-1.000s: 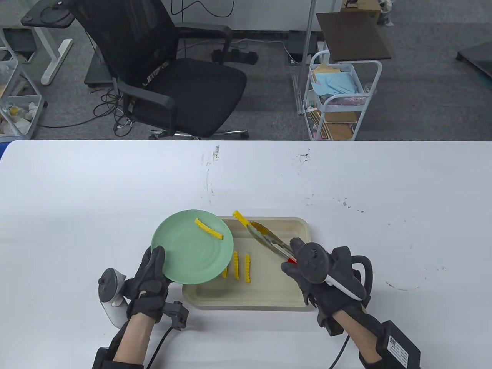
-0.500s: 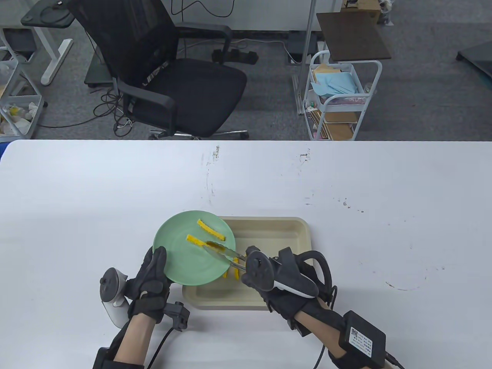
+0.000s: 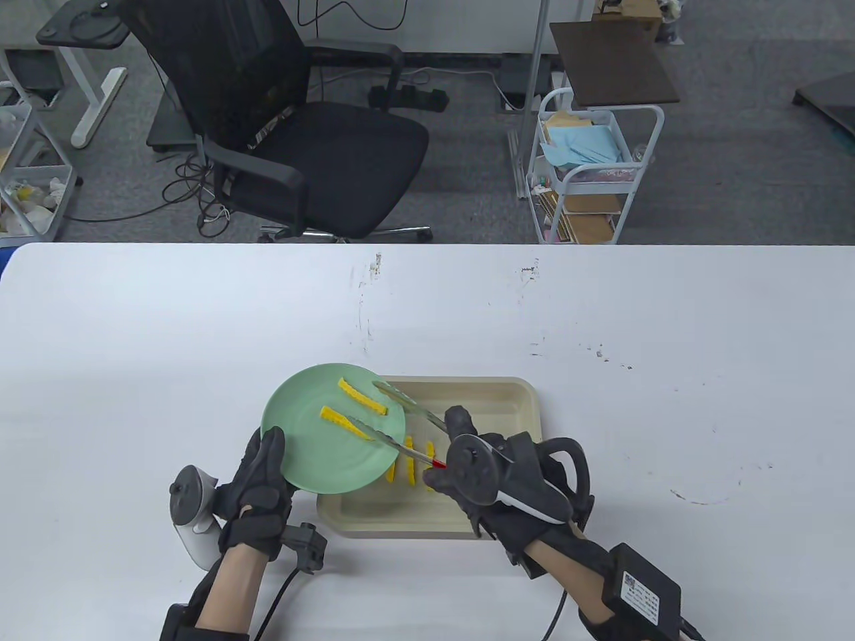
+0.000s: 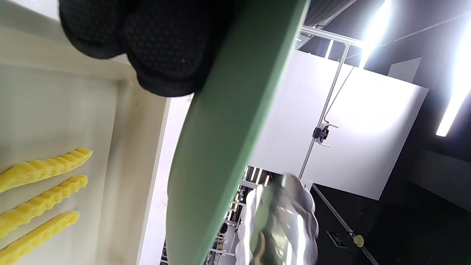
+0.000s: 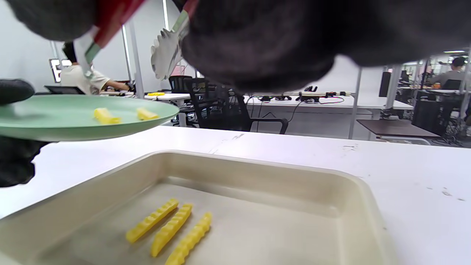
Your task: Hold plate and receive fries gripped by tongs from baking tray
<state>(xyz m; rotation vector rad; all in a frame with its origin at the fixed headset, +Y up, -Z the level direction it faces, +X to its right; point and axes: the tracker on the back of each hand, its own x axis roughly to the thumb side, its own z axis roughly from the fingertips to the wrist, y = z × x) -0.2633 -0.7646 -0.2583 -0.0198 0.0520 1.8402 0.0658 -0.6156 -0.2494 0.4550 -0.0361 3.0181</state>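
Plate (image 3: 314, 454): two fries | left hand (image 3: 257, 487) holds | tongs (image 3: 394, 427) open

Counting off: two fries (image 3: 363, 396) (image 3: 342, 422) lying on my one green plate (image 3: 320, 454) — three more fries (image 5: 151, 220) (image 5: 171, 229) (image 5: 190, 238) side by side in the single beige baking tray (image 3: 514, 400). One pair of tongs (image 3: 401, 427) with its two arms spread apart. Two gloved hands, my left hand (image 3: 262, 491) and my right hand (image 3: 494, 487) — one white table (image 3: 601, 400) under it all
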